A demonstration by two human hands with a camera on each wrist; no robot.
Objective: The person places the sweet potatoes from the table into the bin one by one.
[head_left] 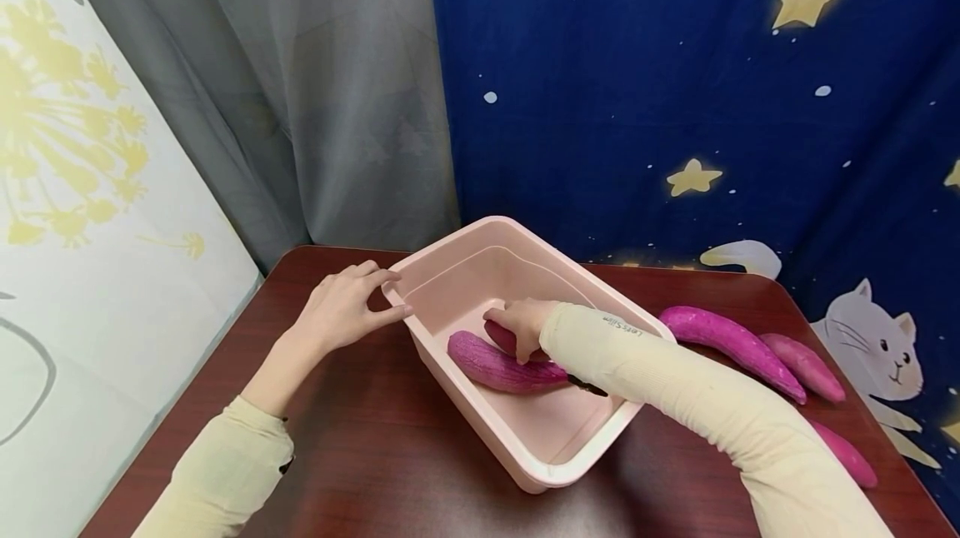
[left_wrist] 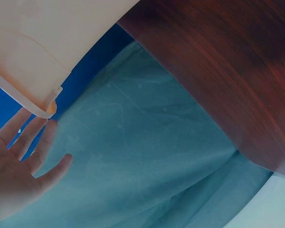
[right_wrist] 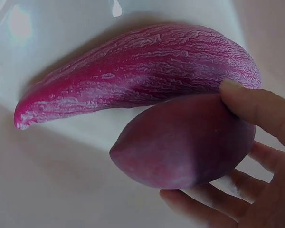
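1. Your right hand (head_left: 520, 323) is inside the pink tub (head_left: 570, 455), grip curled round a smooth purple sweet potato (right_wrist: 185, 142): thumb on top, fingers (right_wrist: 204, 202) under. The potato hangs low, just beside or touching the long wrinkled sweet potato (head_left: 502, 365) lying on the tub floor. I can't tell whether they touch.
2. Risk: the grip covers only one end of the potato. Its round skin could roll out of your fingers and knock the wrinkled one.
3. Your left hand (head_left: 345, 309) has a wide, relaxed grip, fingertips (left_wrist: 46, 124) at the tub's near-left rim and thumb on the side wall. It holds nothing. That is a light brace; a hard drop could slide the tub across the counter (head_left: 360, 455).
4. Your right sleeve (head_left: 712, 405) lies over the tub's right rim. Pulling the arm back fast could drag or tip the tub.
5. Further right, more sweet potatoes (head_left: 731, 342) lie loose on the counter, near its edge. A shoved tub or elbow could roll them off.
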